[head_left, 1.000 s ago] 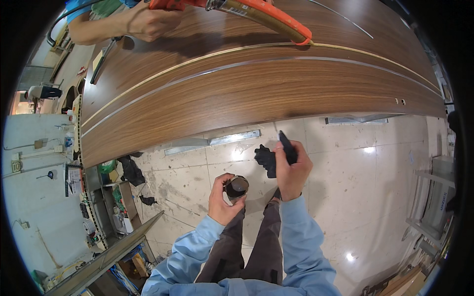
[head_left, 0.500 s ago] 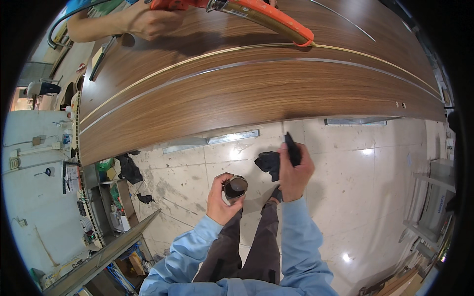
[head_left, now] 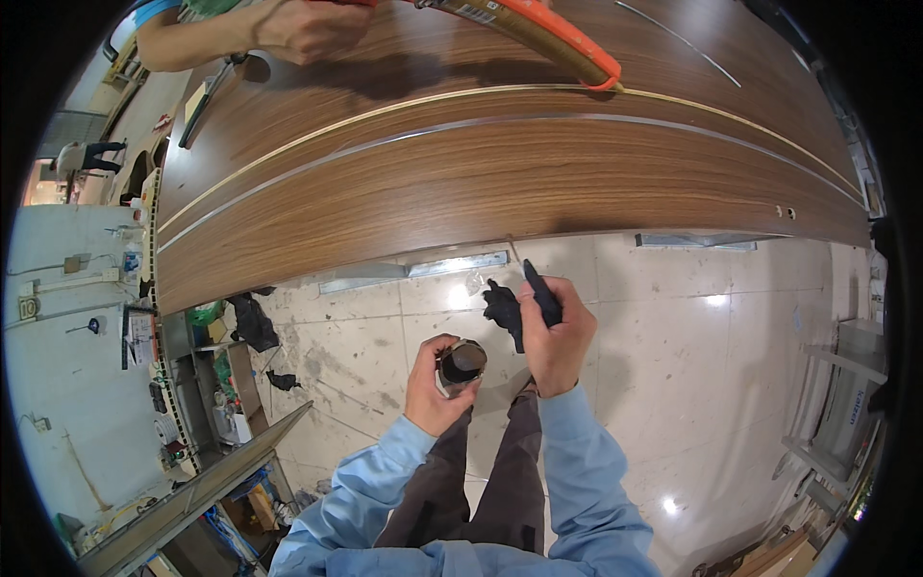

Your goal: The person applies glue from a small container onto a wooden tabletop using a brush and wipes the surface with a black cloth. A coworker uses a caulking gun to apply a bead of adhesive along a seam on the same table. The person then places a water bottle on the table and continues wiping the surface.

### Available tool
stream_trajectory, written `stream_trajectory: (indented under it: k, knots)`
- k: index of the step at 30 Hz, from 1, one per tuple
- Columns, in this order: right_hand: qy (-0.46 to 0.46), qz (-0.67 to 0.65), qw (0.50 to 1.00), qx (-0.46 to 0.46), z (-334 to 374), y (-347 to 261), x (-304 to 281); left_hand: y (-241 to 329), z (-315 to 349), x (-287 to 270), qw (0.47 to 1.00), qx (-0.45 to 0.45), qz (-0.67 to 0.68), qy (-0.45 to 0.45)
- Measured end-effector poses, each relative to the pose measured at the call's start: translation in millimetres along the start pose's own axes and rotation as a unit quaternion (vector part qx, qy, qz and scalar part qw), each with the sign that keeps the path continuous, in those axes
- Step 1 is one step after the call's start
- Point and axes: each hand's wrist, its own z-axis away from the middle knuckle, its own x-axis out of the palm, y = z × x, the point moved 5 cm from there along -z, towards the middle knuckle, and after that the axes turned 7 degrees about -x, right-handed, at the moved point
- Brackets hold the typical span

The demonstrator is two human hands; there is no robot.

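Observation:
My left hand [head_left: 435, 389] is wrapped round a small clear jar [head_left: 465, 359] with a dark, round top or contents; I cannot tell which. In my closed right hand [head_left: 558, 337] is a black-handled tool [head_left: 542, 291] with a thin shaft, perhaps a screwdriver. Its tip reaches close to the near edge of the wood-grain panel [head_left: 433, 197]. A crumpled black cloth [head_left: 504, 310] hangs beside the right fingers, seemingly held with the tool. Both hands are over the floor, apart from each other.
Across the panel, another person's hand [head_left: 312, 34] grips an orange caulking gun [head_left: 582, 53], its nozzle at a pale gold strip [head_left: 423, 99]. A thin rod [head_left: 678, 43] lies at the far right. Metal supports [head_left: 457, 264] stand below. Shelving [head_left: 226, 385] is at the left.
My right hand has moved a little left with the tool and cloth, and the tool's tip has come nearer the panel edge. My left hand with the jar has barely shifted.

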Motion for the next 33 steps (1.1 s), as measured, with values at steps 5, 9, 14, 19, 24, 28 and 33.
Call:
stream_trajectory:
  k: [5,9,14,19,24,28,33]
  knots:
    - [0.021,-0.018,0.999,0.043,-3,2,-7,0,0,0,1.000,-0.005,-0.001,-0.003]
    - [0.002,-0.018,0.999,0.032,-5,-1,-10,4,-1,-1,1.000,-0.005,-0.005,0.002]
    - [-0.002,-0.002,1.000,0.024,-5,-9,-9,6,-1,-1,0.999,-0.030,0.008,-0.008]
    - [0.031,-0.011,0.998,0.056,-6,-5,-14,5,-1,-2,1.000,-0.010,0.008,-0.001]
    - [-0.050,-0.008,0.997,0.059,-7,-10,-13,-2,-1,-2,1.000,-0.015,-0.007,-0.003]
    - [0.095,0.034,0.992,-0.069,-34,-28,-38,-1,2,-3,1.000,-0.001,0.008,0.002]
    - [0.054,0.187,0.943,-0.271,-92,-10,-27,-5,5,-6,1.000,-0.003,-0.008,0.007]
